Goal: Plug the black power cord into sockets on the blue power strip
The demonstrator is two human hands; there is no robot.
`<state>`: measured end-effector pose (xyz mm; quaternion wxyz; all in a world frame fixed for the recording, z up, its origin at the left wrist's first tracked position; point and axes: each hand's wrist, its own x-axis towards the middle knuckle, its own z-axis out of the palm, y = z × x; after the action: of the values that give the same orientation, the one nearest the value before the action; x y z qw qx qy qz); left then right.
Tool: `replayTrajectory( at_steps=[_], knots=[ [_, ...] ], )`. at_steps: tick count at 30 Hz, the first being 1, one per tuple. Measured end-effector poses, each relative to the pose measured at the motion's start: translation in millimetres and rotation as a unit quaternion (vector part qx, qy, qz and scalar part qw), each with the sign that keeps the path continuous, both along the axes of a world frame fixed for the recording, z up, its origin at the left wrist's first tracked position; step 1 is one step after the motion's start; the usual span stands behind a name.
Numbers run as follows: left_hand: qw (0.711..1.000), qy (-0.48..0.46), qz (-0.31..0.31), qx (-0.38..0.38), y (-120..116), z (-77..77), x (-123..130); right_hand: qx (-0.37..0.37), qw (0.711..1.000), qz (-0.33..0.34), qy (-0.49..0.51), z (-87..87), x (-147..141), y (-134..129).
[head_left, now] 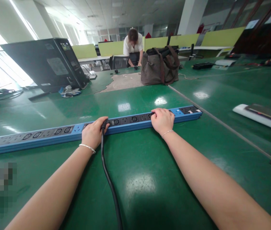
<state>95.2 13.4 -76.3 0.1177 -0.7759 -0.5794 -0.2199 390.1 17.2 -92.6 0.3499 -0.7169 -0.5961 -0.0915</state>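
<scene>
A long blue power strip [130, 128] with black and grey sockets lies across the green surface. My left hand [92, 131] is closed around a black plug [104, 124], which sits at one of the strip's sockets; how deep it is seated is hidden by the fingers. From this plug a thick black cable [110, 183] runs down toward me. Farther right, my right hand [162, 120] grips the strip from above, its fingers bent over the far side and partly out of sight. Both hands touch the strip.
A black computer case [41, 64] stands back left, with work gloves [69, 92] beside it. A brown bag [159, 67] stands at the back, near a bare patch [123, 82] in the green covering. Behind is a person [133, 44] bending forward. A white-edged device [259, 116] lies right.
</scene>
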Motion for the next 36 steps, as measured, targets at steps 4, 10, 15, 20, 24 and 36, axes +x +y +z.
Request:
replayTrajectory(
  at_steps=[4,10,15,20,24,36],
  knots=[
    [0.999,-0.029,0.012,0.014,-0.1,-4.2,3.9,0.0,1.0,0.001,-0.002,-0.1,0.4,-0.1],
    [0.999,-0.041,-0.005,0.029,5.1,-11.4,2.4,-0.014,1.0,0.001,-0.002,1.7,-0.2,-0.4],
    [0.998,-0.039,-0.023,0.051,7.2,-14.2,-1.2,-0.011,1.0,-0.001,0.003,2.7,-1.0,-0.9],
    [0.996,-0.049,-0.036,0.064,8.1,-17.7,-3.3,-0.008,1.0,-0.001,0.007,2.7,-1.4,-1.1],
    [0.984,-0.098,-0.07,0.13,4.7,-8.0,1.6,-0.008,1.0,-0.002,0.002,2.3,-1.1,-0.7],
    [0.98,-0.157,0.125,0.013,5.4,48.0,-70.4,-0.003,1.0,0.001,-0.004,0.2,-0.2,0.2]
  ],
)
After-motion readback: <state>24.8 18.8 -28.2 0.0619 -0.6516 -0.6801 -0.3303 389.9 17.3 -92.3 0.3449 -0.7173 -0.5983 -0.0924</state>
